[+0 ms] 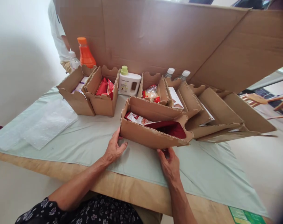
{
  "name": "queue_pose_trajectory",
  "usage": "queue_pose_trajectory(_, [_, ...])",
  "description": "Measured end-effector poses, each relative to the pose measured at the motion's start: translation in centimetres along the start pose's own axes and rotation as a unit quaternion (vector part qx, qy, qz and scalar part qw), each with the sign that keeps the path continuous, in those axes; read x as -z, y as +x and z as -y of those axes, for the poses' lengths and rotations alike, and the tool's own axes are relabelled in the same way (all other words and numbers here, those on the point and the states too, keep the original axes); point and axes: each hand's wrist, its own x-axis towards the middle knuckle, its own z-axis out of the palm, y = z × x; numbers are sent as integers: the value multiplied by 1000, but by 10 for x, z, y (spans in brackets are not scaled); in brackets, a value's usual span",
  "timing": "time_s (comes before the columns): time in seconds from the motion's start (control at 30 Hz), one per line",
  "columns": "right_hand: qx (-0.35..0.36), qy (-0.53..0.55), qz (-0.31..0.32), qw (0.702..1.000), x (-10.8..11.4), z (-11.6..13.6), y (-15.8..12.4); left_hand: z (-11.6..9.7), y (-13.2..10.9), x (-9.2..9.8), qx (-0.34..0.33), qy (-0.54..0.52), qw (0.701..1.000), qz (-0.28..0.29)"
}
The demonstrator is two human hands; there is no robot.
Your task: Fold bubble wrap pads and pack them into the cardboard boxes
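Observation:
An open-topped cardboard box (150, 137) lies crosswise in front of me, with a red-and-white packet (138, 119) and a dark red bag (170, 129) inside. My left hand (114, 147) grips the box at its left end, thumb apart and fingertips partly hidden behind the corner. Beneath the front right side, my right hand (169, 163) holds the lower edge, its fingers curled under and partly out of sight. Directly behind this box is another cardboard box (164, 90) holding a clear-and-red snack packet (152, 92).
Cardboard boxes with red packets (105, 87) and a white carton (81, 84) stand left; several more boxes (222, 105) lean right. A white jug (129, 83), orange bottle (85, 53) and clear-bottle caps (185, 73) are behind. Plastic bags (48, 124) lie on the green cloth (95, 143).

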Motion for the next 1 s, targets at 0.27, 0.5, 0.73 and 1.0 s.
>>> queue_pose_trajectory(0.27, [-43, -76, -100, 991, 8, -10, 1, -11, 8, 0, -20, 7, 995, 95])
queue_pose_trajectory(0.5, [-68, -115, -116, 984, 1, -16, 9, -13, -5, 15, -54, 119, 986, 105])
queue_pose_trajectory(0.73, [-61, -119, -150, 979, -1, -16, 11, -14, -75, 71, -137, 190, 950, 207])
queue_pose_trajectory(1.0, [-21, -118, -160, 980, -5, -22, 11, -10, -25, 273, 87, 428, 869, -235])
